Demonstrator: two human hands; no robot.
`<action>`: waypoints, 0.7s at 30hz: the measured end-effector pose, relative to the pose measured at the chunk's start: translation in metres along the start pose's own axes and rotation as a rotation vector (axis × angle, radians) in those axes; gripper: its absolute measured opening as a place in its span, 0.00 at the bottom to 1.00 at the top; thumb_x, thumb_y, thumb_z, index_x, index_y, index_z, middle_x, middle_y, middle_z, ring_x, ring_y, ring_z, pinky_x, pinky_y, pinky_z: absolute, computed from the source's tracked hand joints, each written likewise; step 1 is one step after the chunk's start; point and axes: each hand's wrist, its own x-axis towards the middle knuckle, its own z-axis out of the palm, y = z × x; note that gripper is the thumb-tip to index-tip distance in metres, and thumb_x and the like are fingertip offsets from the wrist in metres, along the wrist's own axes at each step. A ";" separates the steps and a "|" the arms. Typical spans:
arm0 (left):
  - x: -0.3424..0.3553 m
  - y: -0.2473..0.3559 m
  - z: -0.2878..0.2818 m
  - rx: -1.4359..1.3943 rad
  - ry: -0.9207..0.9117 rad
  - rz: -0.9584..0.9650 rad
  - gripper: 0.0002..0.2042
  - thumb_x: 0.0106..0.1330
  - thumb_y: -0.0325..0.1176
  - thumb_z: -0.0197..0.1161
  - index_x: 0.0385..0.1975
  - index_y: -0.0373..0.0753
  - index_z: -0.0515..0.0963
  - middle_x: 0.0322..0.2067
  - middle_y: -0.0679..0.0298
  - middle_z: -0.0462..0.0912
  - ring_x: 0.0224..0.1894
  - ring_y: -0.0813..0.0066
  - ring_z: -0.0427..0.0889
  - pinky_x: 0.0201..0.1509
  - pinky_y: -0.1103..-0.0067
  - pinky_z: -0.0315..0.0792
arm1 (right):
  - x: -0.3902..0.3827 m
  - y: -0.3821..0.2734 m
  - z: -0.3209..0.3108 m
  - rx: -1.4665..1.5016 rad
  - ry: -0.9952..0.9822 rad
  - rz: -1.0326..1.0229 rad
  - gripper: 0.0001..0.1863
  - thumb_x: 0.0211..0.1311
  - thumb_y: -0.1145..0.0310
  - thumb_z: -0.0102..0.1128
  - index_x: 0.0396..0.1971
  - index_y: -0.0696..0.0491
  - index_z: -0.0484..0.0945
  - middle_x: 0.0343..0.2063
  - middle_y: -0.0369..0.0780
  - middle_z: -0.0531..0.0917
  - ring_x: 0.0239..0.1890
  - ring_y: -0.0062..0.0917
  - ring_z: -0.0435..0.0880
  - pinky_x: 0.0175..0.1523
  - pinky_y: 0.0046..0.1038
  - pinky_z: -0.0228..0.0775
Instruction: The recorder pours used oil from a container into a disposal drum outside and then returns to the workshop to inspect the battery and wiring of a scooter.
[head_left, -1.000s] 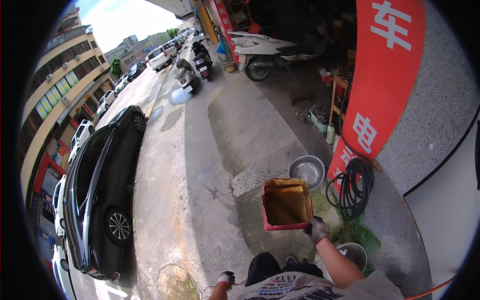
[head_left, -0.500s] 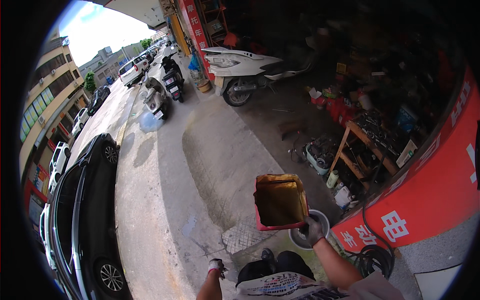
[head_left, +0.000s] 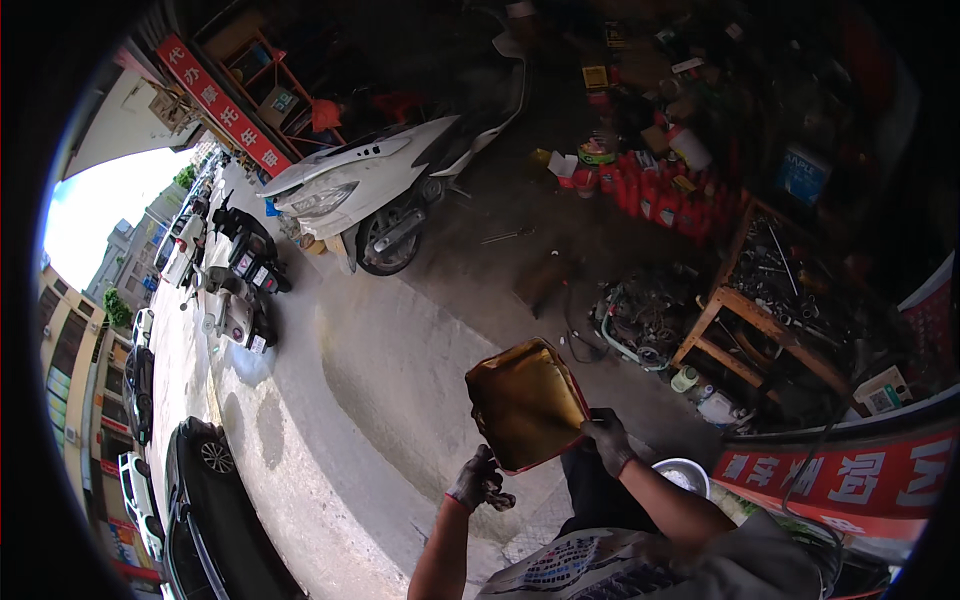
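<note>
A square open-topped tin (head_left: 528, 405), red outside and gold inside, is held tilted in front of me. My right hand (head_left: 608, 441), in a dark glove, is closed on its right rim. At the tin's near left corner is my left hand (head_left: 472, 478), also gloved, its fingers closed around what looks like a crumpled dirty rag (head_left: 499, 497). Whether the left fingers touch the tin is hard to tell. Brownish stains show on the tin's inner walls. Below my right forearm, a metal basin (head_left: 690, 475) is partly hidden.
A white scooter (head_left: 350, 185) stands at the shop entrance. To the right are a wooden bench (head_left: 765, 318) covered with tools, an engine-like part (head_left: 640, 325) on the floor, and several red bottles (head_left: 660, 195). A dark car (head_left: 225, 510) is parked at the left.
My left hand has risen from my side to the tin's near left corner. The tin, still in my right hand, has moved away from the basin and tilted. My view has turned right.
</note>
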 end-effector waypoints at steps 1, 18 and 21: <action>0.008 0.025 0.014 0.100 0.094 0.004 0.22 0.66 0.55 0.49 0.43 0.41 0.71 0.27 0.63 0.76 0.16 0.80 0.68 0.17 0.82 0.63 | 0.022 -0.017 0.011 -0.041 -0.008 -0.010 0.20 0.54 0.67 0.59 0.46 0.55 0.68 0.34 0.37 0.76 0.30 0.21 0.77 0.34 0.23 0.72; 0.230 0.405 0.068 0.339 0.123 0.062 0.12 0.61 0.43 0.52 0.25 0.41 0.71 0.14 0.70 0.65 0.14 0.81 0.64 0.17 0.82 0.59 | 0.327 -0.267 0.150 -0.062 0.024 -0.170 0.13 0.58 0.62 0.55 0.40 0.52 0.73 0.31 0.34 0.77 0.28 0.17 0.76 0.31 0.19 0.69; 0.292 0.475 0.076 0.453 0.061 0.192 0.13 0.61 0.45 0.52 0.25 0.42 0.71 0.13 0.71 0.64 0.13 0.82 0.62 0.16 0.83 0.58 | 0.379 -0.295 0.178 0.048 0.108 -0.125 0.14 0.60 0.59 0.54 0.41 0.51 0.74 0.32 0.33 0.77 0.30 0.18 0.77 0.34 0.22 0.70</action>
